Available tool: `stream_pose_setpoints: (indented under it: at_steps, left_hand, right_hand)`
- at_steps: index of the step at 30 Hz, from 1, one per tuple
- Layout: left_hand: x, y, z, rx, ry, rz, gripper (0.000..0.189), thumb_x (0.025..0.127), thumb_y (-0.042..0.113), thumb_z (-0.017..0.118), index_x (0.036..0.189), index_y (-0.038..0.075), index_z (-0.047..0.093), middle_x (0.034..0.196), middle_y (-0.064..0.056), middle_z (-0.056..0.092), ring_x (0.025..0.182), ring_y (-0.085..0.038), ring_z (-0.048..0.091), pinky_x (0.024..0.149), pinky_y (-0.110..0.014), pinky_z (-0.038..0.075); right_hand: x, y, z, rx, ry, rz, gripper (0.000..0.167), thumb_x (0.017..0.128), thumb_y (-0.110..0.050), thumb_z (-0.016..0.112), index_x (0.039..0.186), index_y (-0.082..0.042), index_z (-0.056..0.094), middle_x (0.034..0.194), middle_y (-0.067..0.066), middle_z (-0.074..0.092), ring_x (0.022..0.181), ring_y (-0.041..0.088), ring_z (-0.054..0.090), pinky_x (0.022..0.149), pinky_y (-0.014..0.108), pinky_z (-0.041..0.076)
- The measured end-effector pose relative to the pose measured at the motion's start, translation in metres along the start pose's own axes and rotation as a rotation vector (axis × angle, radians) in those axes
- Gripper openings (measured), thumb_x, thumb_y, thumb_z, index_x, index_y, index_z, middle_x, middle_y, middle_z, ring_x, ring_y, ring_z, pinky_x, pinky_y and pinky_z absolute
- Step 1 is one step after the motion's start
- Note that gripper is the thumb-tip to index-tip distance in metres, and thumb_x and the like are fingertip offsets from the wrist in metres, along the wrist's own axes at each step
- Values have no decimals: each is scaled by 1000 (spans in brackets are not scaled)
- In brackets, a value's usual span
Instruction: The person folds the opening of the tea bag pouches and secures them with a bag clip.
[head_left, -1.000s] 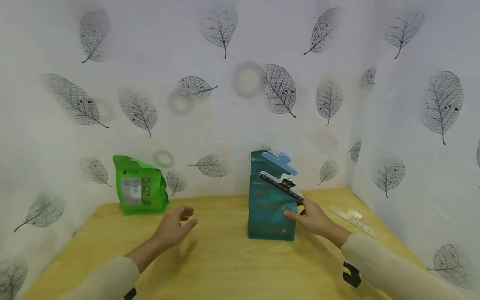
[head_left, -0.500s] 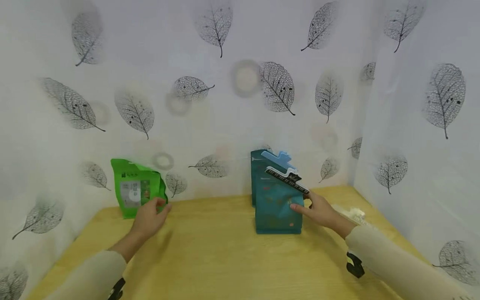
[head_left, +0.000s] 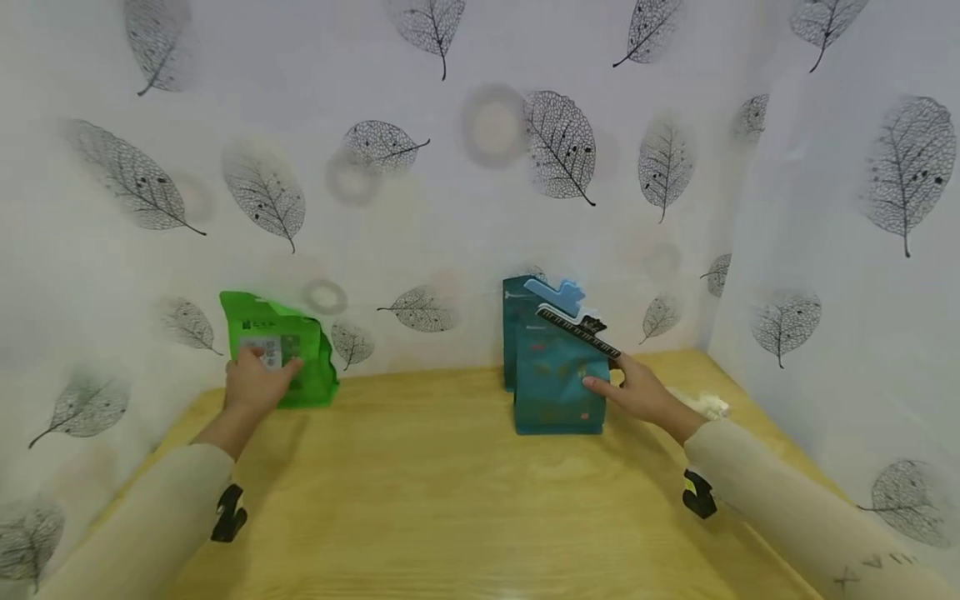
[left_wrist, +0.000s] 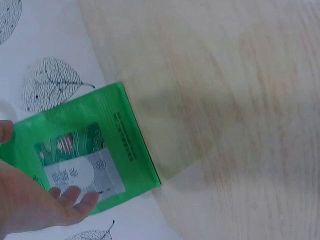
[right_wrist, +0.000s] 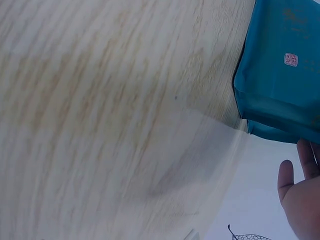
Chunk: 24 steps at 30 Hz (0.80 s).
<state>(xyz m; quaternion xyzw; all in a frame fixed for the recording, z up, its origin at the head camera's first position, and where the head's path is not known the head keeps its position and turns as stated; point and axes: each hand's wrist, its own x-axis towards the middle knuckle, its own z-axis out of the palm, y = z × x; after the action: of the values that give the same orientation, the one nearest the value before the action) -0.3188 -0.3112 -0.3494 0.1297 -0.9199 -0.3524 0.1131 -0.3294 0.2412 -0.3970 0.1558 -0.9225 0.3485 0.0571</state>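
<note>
L hand (head_left: 257, 385): fingers loose in front of green bag (head_left: 318, 371), gripping nothing; can't tell if I'm touching it.
R hand (head_left: 645, 393): pinching R edge of front teal bag (head_left: 558, 392), my thumb on its face.
Teal pair: upright on table (head_left: 435, 500), R of ctr; rear teal bag (head_left: 511, 350) w/ blue clip (head_left: 555, 296).
Green: far L, nr wall (head_left: 420, 250).

From closer, both wrist views share bags (head_left: 558, 387) with the head's forward, downward view.
</note>
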Motion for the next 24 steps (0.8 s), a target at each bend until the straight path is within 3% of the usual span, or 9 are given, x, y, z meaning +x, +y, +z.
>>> stream_pose_setpoints:
  at_steps: [5, 9, 14, 18, 21, 24]
  left_hand:
    - [4, -3, -5, 25, 51, -60, 100, 94, 52, 61, 151, -13, 9, 146, -44, 18, 121, -58, 37, 99, -65, 40]
    - [13, -13, -9, -8, 48, -115, 110, 94, 53, 59, 151, -13, -8, 151, -45, 5, 132, -62, 27, 108, -67, 33]
    - [25, -44, -6, -45, -25, -191, 106, 99, 56, 42, 148, -12, -22, 153, -45, -9, 140, -62, 14, 115, -65, 23]
    - [33, -64, -8, -36, -96, -190, 105, 99, 62, 32, 148, -13, -24, 154, -45, -10, 142, -61, 9, 117, -64, 18]
    - [37, -66, -11, -62, -160, -174, 105, 98, 66, 26, 149, -13, -21, 155, -44, -5, 143, -60, 9, 116, -65, 18]
    - [37, -63, -11, -88, -170, -160, 101, 99, 65, 23, 151, -13, -15, 154, -44, 3, 143, -59, 13, 116, -65, 21]
  right_hand:
    - [3, 1, -1, -1, 2, 3, 76, 99, -45, 59, 151, 3, 31, 138, 33, 50, 122, 47, 54, 89, 54, 53]
    - [4, 3, 2, -2, 34, 2, 69, 99, -45, 59, 143, 4, 35, 134, 33, 53, 119, 46, 56, 90, 55, 53]
    - [3, 6, 8, 13, 68, -28, 54, 99, -38, 62, 131, 2, 45, 124, 27, 60, 115, 42, 59, 86, 50, 55]
    - [6, 4, 11, 10, 90, -48, 49, 100, -38, 61, 126, 0, 48, 120, 24, 62, 111, 39, 61, 84, 48, 56]
    - [9, 3, 10, -6, 107, -57, 55, 100, -38, 60, 136, 1, 44, 122, 25, 61, 113, 41, 60, 87, 51, 55]
    - [12, 6, 9, -22, 116, -57, 61, 100, -38, 60, 142, 1, 41, 124, 25, 61, 116, 42, 59, 91, 56, 52]
